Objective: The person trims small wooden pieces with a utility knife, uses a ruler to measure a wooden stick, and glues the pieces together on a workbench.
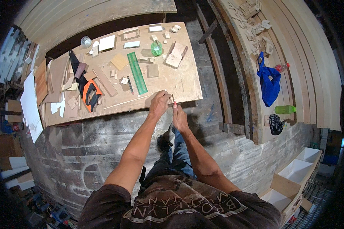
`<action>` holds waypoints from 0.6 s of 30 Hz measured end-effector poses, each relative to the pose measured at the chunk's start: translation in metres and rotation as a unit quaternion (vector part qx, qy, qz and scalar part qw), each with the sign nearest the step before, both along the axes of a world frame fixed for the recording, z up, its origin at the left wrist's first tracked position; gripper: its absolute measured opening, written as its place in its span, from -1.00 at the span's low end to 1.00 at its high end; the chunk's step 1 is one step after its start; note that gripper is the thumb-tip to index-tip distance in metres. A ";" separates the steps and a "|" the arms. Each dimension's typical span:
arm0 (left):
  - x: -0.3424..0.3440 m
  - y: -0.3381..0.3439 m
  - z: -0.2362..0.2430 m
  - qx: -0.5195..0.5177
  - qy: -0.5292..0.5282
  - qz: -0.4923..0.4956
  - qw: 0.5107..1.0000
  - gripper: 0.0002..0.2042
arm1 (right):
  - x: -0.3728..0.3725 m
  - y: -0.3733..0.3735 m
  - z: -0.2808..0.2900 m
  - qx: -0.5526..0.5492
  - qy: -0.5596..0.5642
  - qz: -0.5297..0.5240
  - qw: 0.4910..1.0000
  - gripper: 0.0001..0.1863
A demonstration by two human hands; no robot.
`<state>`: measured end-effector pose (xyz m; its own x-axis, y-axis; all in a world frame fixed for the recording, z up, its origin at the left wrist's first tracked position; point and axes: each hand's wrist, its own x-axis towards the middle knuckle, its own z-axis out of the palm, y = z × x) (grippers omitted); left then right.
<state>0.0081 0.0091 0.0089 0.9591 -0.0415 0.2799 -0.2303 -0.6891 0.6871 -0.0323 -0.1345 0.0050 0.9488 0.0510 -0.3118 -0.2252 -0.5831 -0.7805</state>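
At the near edge of my pale, rectangular wooden bench, my right grip closes around a slim red-and-dark tool; my left grip seemingly pinches a small pale wooden piece. I judge this fine handwork; the next move calls for steadiness.

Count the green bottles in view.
2: one green bottle on the table, the other green bottle at right, just below the blue bag in the picture. Others may be hidden.
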 end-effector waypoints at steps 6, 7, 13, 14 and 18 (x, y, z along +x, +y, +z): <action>-0.001 -0.001 0.002 0.005 0.015 -0.002 1.000 -0.81 | 0.001 0.002 0.009 -0.006 -0.005 0.004 1.000 -0.41; -0.001 -0.001 0.002 0.009 0.012 -0.003 1.000 -0.81 | 0.001 0.003 0.010 -0.006 -0.006 0.001 1.000 -0.41; 0.001 0.000 -0.001 0.015 -0.003 -0.007 1.000 -0.80 | 0.002 0.006 0.017 0.001 -0.015 0.007 1.000 -0.42; 0.000 0.001 -0.001 0.020 0.000 -0.006 1.000 -0.80 | 0.002 0.007 0.018 -0.002 -0.013 0.009 1.000 -0.43; 0.001 -0.002 0.001 0.029 0.017 -0.008 0.999 -0.78 | 0.003 0.006 0.015 -0.027 -0.011 0.006 1.000 -0.46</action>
<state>0.0087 0.0076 0.0104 0.9672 -0.0716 0.2439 -0.2184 -0.7246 0.6536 -0.0289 -0.1285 0.0198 0.9547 0.0464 -0.2939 -0.2009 -0.6280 -0.7519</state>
